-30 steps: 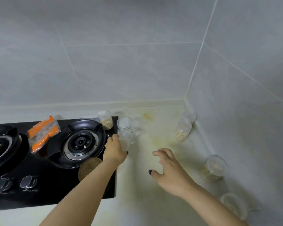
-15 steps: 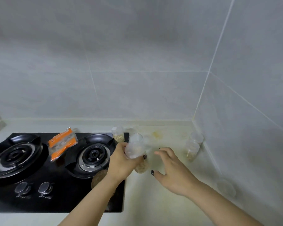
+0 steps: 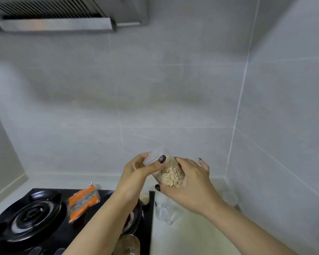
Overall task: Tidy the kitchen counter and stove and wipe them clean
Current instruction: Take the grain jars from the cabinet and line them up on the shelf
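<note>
Partly hidden: jar (image 3: 170,173) behind both hands.

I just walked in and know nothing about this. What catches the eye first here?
Two hands raised in the middle, holding a clear jar of oats: the left hand grips its pale lid, the right hand wraps the body. Low on the left sits a black gas stove with an orange packet lying on it. A steel range hood hangs at top left.

jar: the clear plastic jar of pale oat flakes (image 3: 170,173) is now lifted off the counter, tilted
right hand (image 3: 190,184): now wraps the jar's body
left hand (image 3: 136,168): moved to its translucent lid (image 3: 155,156)
</note>
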`<state>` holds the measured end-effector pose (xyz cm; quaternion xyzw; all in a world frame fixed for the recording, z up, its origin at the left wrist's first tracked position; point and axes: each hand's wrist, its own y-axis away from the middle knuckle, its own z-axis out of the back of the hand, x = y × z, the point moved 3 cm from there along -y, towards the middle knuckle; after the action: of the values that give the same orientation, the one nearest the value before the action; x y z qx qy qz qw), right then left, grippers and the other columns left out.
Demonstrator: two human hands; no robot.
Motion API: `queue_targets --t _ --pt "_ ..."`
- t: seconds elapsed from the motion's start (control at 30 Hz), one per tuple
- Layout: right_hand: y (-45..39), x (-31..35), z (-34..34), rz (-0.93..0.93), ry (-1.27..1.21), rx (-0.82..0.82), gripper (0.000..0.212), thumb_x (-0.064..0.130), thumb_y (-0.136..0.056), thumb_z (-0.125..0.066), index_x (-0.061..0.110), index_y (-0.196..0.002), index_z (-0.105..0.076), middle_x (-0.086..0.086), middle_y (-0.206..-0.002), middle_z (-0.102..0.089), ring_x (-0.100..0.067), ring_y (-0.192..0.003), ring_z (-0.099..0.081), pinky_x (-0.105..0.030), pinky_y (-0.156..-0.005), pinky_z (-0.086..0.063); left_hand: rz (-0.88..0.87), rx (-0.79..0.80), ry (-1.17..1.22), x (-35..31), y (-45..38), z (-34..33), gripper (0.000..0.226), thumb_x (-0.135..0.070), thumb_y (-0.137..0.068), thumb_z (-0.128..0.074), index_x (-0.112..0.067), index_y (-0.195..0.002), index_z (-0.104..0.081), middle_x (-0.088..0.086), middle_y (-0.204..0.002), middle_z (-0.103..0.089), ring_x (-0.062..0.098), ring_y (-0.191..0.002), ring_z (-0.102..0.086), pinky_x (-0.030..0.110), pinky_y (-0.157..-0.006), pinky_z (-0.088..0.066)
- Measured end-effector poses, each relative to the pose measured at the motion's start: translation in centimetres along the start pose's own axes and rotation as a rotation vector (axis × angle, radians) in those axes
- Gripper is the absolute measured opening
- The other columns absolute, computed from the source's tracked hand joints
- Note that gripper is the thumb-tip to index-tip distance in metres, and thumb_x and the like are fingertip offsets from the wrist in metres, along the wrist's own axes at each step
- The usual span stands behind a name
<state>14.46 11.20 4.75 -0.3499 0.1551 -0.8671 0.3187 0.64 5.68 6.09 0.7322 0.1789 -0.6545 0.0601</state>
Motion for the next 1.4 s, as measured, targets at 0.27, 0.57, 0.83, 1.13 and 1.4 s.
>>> queue_targets --t 0.27,0.57,0.83,1.13,1.4 --pt "-2.2 4.0 5.5 -0.069 -0.369 -0.008 0.046 0.05 -0.05 -0.071 0.037 -0.092 -0.061 0.023 -0.08 -0.068 0.005 -0.078 -0.061 -0.022 -0.074 -0.047 -0.162 0.159 -0.075 -5.4 -0.1 -1.2 0.049 -0.031 -0.066 -0.083 -0.018 -0.11 -0.068 -0.001 -0.104 -0.074 0.013 -0.1 -0.068 0.022 -0.078 -0.053" --pt "-6.2 6.8 13.3 0.086 0.037 0.104 0.101 0.082 -0.057 -0.054 0.046 -0.145 -0.023 0.021 -0.146 -0.032 -0.011 -0.137 -0.029 -0.042 -0.111 -0.031 -0.336 0.147 -0.162 -13.0 -1.2 -2.7 0.057 -0.029 -0.061 -0.08 -0.02 -0.115 -0.064 -0.002 -0.102 -0.075 0.012 -0.097 -0.07 0.021 -0.073 -0.053" --pt "-11.0 13.3 23.7 0.359 0.392 -0.184 0.079 0.051 -0.088 -0.055 0.026 -0.152 -0.016 0.007 -0.153 -0.026 -0.014 -0.139 -0.029 -0.042 -0.114 -0.026 -0.5 0.027 -0.203 -23.7 -2.3 -3.3 0.024 -0.029 -0.081 -0.074 -0.021 -0.102 -0.067 -0.01 -0.089 -0.074 -0.005 -0.076 -0.068 0.011 -0.059 -0.047" --pt "-18.6 21.0 28.8 0.54 0.934 -0.533 0.055 0.034 -0.09 -0.055 0.011 -0.138 -0.041 -0.01 -0.142 -0.038 -0.028 -0.126 -0.041 -0.042 -0.099 -0.04 -0.55 -0.076 -0.322 -31.3 -2.8 -2.1 0.024 -0.037 -0.086 -0.067 -0.019 -0.101 -0.067 -0.004 -0.095 -0.069 0.006 -0.085 -0.063 0.024 -0.07 -0.046" --pt "-26.2 25.0 28.3 0.414 1.04 -0.667 0.071 0.02 -0.085 -0.062 0.013 -0.145 -0.024 -0.017 -0.153 -0.016 -0.036 -0.142 -0.014 -0.048 -0.111 -0.024 -0.589 -0.079 -0.324 -33.5 -2.9 -1.9 0.025 -0.038 -0.086 -0.066 -0.018 -0.101 -0.066 0.001 -0.097 -0.07 0.011 -0.088 -0.065 0.024 -0.075 -0.049"
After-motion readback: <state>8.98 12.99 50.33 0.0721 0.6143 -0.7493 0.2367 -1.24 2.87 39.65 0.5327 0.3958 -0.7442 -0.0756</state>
